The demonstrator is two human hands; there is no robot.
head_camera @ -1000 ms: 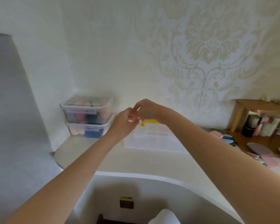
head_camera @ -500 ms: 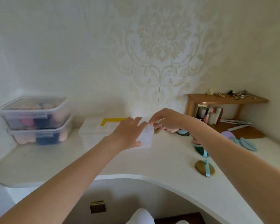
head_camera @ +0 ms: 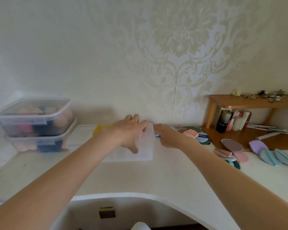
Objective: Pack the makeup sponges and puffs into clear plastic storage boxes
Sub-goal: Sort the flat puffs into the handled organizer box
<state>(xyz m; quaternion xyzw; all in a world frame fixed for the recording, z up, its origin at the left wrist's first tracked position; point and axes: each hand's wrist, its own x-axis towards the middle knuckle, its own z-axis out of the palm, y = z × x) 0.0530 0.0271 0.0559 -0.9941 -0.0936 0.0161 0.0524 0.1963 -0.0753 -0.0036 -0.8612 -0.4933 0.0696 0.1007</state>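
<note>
A clear plastic storage box [head_camera: 83, 136] with a yellow handle [head_camera: 99, 128] lies against the wall at the middle of the white counter, lid on. My left hand [head_camera: 129, 132] is spread over the box's right end, fingers on the lid and thumb down its front. My right hand [head_camera: 169, 136] reaches to the box's right edge with fingers stretched out, holding nothing. Makeup puffs lie to the right: a striped pink one [head_camera: 190, 133], a mauve one [head_camera: 232, 145], a lilac one [head_camera: 257, 146] and several pale blue ones [head_camera: 277, 157].
Two lidded clear boxes filled with sponges are stacked at the left, upper [head_camera: 33, 116] on lower [head_camera: 40, 142]. A small wooden shelf [head_camera: 249, 102] with bottles and trinkets stands at the right. The counter's curved front edge [head_camera: 123, 195] runs below my arms.
The view has swung right and settled. My hands, pinched together a second ago, have parted and come down to the yellow-handled box, the left onto its lid, the right at its side.
</note>
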